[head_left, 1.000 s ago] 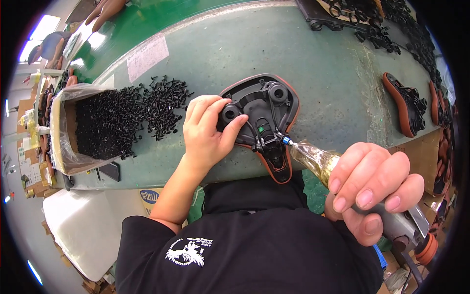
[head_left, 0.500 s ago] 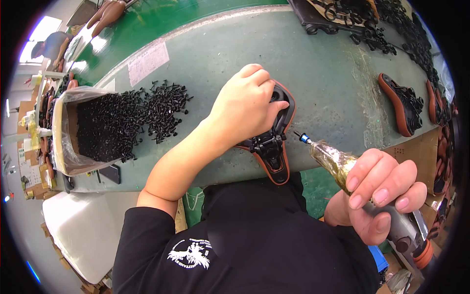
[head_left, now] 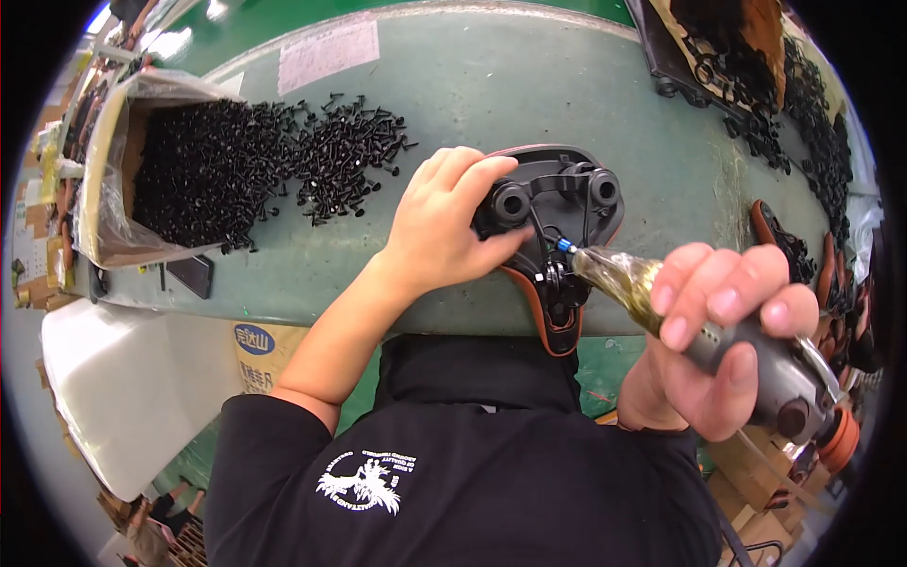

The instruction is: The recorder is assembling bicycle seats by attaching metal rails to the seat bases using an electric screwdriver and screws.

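Note:
A bicycle saddle (head_left: 553, 295) with a brown-orange edge lies upside down on the green bench, its narrow nose at the near edge. Two round black bumpers and the clamp hardware show on its underside. My left hand (head_left: 453, 222) is closed on the saddle's left side, with the thumb over the underside. In my right hand (head_left: 727, 331) is a grey power screwdriver (head_left: 779, 369), its front wrapped in clear film. The driver's blue-collared bit reaches over the middle of the saddle by the clamp. Whether the tip touches a bolt is too small to tell.
Left of the saddle, a plastic-lined box (head_left: 94, 208) lies tipped, with black bolts (head_left: 345, 156) spilling onto the bench (head_left: 472, 85). A dark phone (head_left: 193, 275) lies near the front edge. Black clamp parts (head_left: 756, 123) and more saddles (head_left: 784, 241) are at the right.
The saddle now shows more of its underside and wide rear. My left hand has shifted to its left side. The screwdriver's bit has moved left, from beside the saddle to over it.

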`<state>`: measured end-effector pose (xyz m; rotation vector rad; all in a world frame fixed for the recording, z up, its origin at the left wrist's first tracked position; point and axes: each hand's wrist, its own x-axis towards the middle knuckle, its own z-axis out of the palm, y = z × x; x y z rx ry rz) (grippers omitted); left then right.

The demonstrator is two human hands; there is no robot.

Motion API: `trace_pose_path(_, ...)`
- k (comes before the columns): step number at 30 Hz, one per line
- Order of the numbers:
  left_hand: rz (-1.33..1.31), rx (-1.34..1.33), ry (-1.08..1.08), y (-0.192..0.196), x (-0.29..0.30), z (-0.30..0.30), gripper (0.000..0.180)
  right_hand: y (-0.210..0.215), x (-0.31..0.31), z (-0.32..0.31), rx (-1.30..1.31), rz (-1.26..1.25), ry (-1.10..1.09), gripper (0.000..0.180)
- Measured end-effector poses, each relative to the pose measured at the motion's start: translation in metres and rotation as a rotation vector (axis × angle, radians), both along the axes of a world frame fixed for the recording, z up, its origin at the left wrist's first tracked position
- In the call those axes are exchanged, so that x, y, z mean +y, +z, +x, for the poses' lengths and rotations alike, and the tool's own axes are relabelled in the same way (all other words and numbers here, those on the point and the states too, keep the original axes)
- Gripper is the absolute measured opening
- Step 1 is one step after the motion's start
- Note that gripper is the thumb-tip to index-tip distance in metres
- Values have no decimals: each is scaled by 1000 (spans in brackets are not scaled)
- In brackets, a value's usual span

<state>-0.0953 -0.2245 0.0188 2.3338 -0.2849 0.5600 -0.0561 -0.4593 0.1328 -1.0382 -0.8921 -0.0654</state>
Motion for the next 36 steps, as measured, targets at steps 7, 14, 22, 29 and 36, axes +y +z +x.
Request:
trace_pose_path(7,-102,-120,119,-15,4,-2,46,-9,41,11,-102,-105,104,38)
trace_pose_path(14,-369,-116,65,-43,8,0,47,-17,64,3,-164,-242,77,35)
trace_pose_path(22,-560,-173,44,-60,6,-1,44,-50,72,6,-325,-264,40,40)
trace_pose_path(29,-634,-176,23,-66,6,1,47,-52,86,7,-309,-312,14,38)
trace_pose_path(36,-653,-112,11,-62,8,-3,45,-44,110,7,-136,-425,23,29)
